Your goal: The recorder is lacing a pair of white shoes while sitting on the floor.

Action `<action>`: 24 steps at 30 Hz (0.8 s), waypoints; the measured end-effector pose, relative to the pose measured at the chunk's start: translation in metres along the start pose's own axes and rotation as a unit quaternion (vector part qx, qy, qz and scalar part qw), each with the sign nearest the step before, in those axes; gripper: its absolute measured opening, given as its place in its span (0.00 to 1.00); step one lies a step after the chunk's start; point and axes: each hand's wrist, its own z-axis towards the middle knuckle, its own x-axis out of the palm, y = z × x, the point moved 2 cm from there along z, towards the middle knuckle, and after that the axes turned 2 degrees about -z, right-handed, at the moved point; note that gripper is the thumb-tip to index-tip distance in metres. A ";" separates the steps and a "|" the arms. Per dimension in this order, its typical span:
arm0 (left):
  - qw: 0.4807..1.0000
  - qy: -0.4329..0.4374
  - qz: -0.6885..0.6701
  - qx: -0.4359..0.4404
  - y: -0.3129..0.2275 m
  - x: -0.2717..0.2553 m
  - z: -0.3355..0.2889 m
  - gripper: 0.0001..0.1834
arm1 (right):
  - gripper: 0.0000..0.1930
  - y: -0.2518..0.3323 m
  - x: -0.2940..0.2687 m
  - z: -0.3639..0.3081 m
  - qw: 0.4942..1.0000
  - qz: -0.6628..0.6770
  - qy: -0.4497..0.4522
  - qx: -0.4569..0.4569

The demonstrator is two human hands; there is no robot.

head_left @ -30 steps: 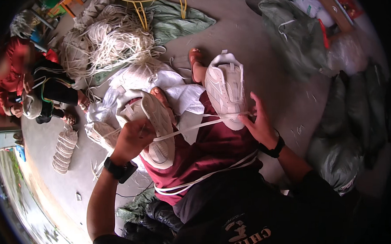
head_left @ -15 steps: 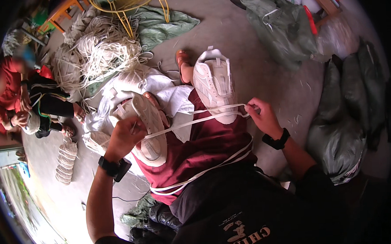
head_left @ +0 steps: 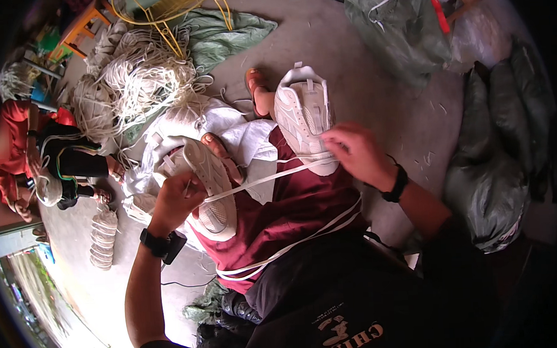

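Observation:
Two beige-white sneakers rest on my maroon-clad legs: the left sneaker (head_left: 215, 177) and the right sneaker (head_left: 297, 108), both with toes toward me. A flat white shoelace (head_left: 257, 183) runs from one to the other. My left hand (head_left: 179, 198) is closed, pinching the lace beside the left sneaker. At the right sneaker's lowest eyelets, my right hand (head_left: 360, 155) is closed, its fingertips pinched on the lace there. More white laces (head_left: 306, 240) lie across my lap.
A tangled heap of white laces (head_left: 140, 74) lies at the far left near a yellow metal frame (head_left: 172, 17). A seated person in red (head_left: 19, 135) works at the left. Tied lace bundle (head_left: 103, 241) lies on the floor. Dark filled bags (head_left: 484, 183) stand at the right.
My right hand has moved left and away from me, from the lace beyond the right sneaker's toe onto its lower eyelets. My left hand has barely moved.

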 end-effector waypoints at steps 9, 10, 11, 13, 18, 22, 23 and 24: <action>0.997 0.053 0.051 -0.002 -0.005 -0.008 0.018 0.07 | 0.04 0.022 0.085 0.043 0.951 -0.177 0.149 -0.204; 0.999 0.038 0.036 0.007 -0.007 -0.007 0.018 0.07 | 0.04 0.022 0.091 0.042 0.940 -0.215 0.169 -0.204; 0.999 0.037 0.036 0.004 -0.005 -0.007 0.020 0.07 | 0.05 0.021 0.097 0.041 0.927 -0.253 0.189 -0.202; 0.999 0.033 0.035 0.011 -0.004 -0.009 0.022 0.06 | 0.05 0.019 0.104 0.041 0.927 -0.247 0.173 -0.222; 0.996 0.042 0.072 0.019 -0.010 -0.008 0.031 0.04 | 0.04 0.008 0.112 0.041 0.922 -0.244 0.194 -0.228; 0.998 0.048 0.046 0.012 -0.012 -0.005 0.037 0.05 | 0.06 0.015 0.090 0.052 0.964 -0.089 0.123 -0.219; 0.998 0.053 0.033 0.016 -0.015 -0.003 0.040 0.05 | 0.06 0.015 0.086 0.052 0.964 -0.086 0.123 -0.219; 0.998 0.055 0.038 -0.011 -0.020 -0.002 0.042 0.04 | 0.05 0.015 0.082 0.053 0.978 -0.005 0.142 -0.154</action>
